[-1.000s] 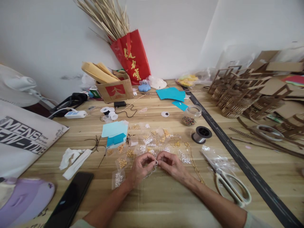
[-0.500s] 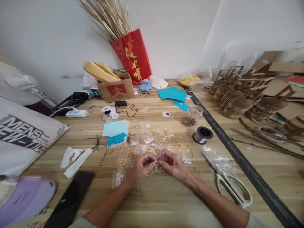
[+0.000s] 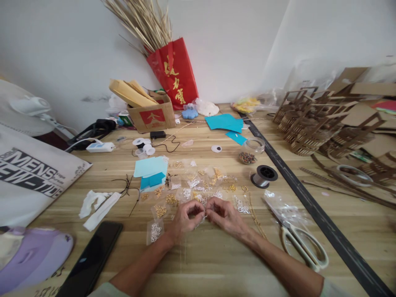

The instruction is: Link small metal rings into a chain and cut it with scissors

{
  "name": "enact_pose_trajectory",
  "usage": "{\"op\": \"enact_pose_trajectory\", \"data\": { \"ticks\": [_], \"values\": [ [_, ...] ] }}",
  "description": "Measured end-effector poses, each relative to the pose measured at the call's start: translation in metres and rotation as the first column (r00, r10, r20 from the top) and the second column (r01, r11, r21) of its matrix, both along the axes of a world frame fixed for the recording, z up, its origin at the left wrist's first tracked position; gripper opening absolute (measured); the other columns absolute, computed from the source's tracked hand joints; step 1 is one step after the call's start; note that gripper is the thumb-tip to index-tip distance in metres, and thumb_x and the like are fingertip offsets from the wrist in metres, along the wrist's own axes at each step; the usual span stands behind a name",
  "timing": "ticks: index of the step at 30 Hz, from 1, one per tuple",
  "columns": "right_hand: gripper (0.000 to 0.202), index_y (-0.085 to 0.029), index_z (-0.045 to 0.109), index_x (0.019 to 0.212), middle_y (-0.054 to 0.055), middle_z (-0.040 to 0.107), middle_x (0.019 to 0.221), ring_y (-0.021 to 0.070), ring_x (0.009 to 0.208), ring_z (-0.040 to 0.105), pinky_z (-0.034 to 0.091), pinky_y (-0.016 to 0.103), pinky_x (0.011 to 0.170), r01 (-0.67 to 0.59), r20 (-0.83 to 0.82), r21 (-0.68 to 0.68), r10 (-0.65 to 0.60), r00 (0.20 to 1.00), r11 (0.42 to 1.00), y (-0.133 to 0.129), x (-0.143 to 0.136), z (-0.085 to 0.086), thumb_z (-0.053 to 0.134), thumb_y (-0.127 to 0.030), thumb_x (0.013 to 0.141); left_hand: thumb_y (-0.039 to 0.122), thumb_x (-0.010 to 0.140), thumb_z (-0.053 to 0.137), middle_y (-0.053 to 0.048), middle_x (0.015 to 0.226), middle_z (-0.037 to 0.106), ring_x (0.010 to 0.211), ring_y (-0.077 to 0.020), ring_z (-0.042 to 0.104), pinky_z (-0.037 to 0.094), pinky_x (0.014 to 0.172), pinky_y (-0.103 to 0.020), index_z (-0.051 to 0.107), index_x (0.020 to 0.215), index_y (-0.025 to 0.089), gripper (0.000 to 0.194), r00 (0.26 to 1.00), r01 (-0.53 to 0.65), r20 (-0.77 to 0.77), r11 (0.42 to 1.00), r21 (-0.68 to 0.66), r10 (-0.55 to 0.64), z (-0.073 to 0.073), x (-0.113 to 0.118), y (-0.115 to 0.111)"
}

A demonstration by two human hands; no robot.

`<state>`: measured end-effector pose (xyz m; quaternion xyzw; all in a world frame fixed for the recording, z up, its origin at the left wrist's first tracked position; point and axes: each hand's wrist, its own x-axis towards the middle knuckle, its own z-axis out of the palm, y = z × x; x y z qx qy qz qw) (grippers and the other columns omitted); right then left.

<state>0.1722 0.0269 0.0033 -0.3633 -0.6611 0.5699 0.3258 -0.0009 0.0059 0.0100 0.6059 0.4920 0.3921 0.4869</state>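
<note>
Near the middle of the table my left hand [image 3: 186,219] and my right hand [image 3: 225,217] meet fingertip to fingertip, each closed in a pinch. A thin silver chain [image 3: 201,221] runs between and below the fingers; the exact spot they grip is too small to make out. Just beyond the hands lie several small clear bags of silver and gold jewellery findings [image 3: 171,199]. Silver rings [image 3: 241,204] in a bag and a gold chain [image 3: 254,212] rest right of my right hand. Another bag of silver rings [image 3: 155,232] sits left of my left forearm.
White-handled scissors [image 3: 305,243] and a wire spool [image 3: 264,176] lie to the right, near a jar of beads [image 3: 247,157]. At left are a black phone [image 3: 93,258] and a purple cap [image 3: 37,255]. Woven baskets [image 3: 312,128] stand beyond a dark strip [image 3: 293,181].
The chain by the fingertips has shifted, and less of it shows below my left hand. Both hands stay nearly in place, still pinched together.
</note>
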Motion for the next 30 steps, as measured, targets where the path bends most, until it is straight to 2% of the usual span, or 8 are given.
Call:
{"op": "enact_pose_trajectory", "data": {
  "ticks": [8,14,23,30],
  "values": [
    [0.024,-0.017,0.053,0.076,-0.005,0.045,0.056,0.009,0.051,0.039,0.028,0.021,0.047,-0.011,0.023,-0.002,0.011,1.0,1.0,0.0,0.001,-0.003,0.055,-0.038,0.087,0.029,0.075,0.064,-0.003,0.07,0.062,0.066,-0.0141,0.055,0.043,0.062,-0.023,0.063,0.074,0.014,0.015,1.0,0.018,0.021,1.0,-0.022,-0.018,0.004,-0.001,0.0],
    [0.026,-0.017,0.053,0.076,-0.004,0.048,0.056,0.0087,0.049,0.04,0.029,0.02,0.046,-0.011,0.012,-0.006,0.011,1.0,1.0,-0.001,0.001,-0.003,0.055,-0.04,0.087,0.035,0.074,0.066,-0.003,0.068,0.063,0.065,-0.0145,0.055,0.043,0.062,-0.024,0.064,0.071,0.014,0.021,0.995,-0.011,0.097,0.997,-0.07,0.018,0.005,-0.001,0.001],
    [0.037,-0.017,0.052,0.074,-0.004,0.051,0.056,0.0088,0.047,0.046,0.037,0.02,0.046,-0.036,-0.102,-0.145,0.021,0.995,0.989,-0.001,-0.002,0.007,0.059,-0.052,0.081,0.029,0.071,0.07,-0.002,0.068,0.066,0.066,-0.0143,0.058,0.044,0.064,-0.024,0.066,0.071,0.013,0.016,0.98,0.027,0.2,0.985,-0.169,0.008,0.005,-0.005,0.005],
    [0.039,-0.016,0.054,0.073,-0.002,0.053,0.059,0.0094,0.049,0.049,0.044,0.022,0.048,-0.081,-0.146,-0.175,0.055,0.988,0.981,0.001,0.0,0.012,0.06,-0.054,0.079,0.03,0.07,0.071,-0.004,0.072,0.069,0.069,-0.0165,0.06,0.046,0.068,-0.027,0.069,0.076,0.013,0.018,0.98,0.048,0.199,0.98,-0.194,-0.009,0.005,-0.006,0.006]
  ]
}}
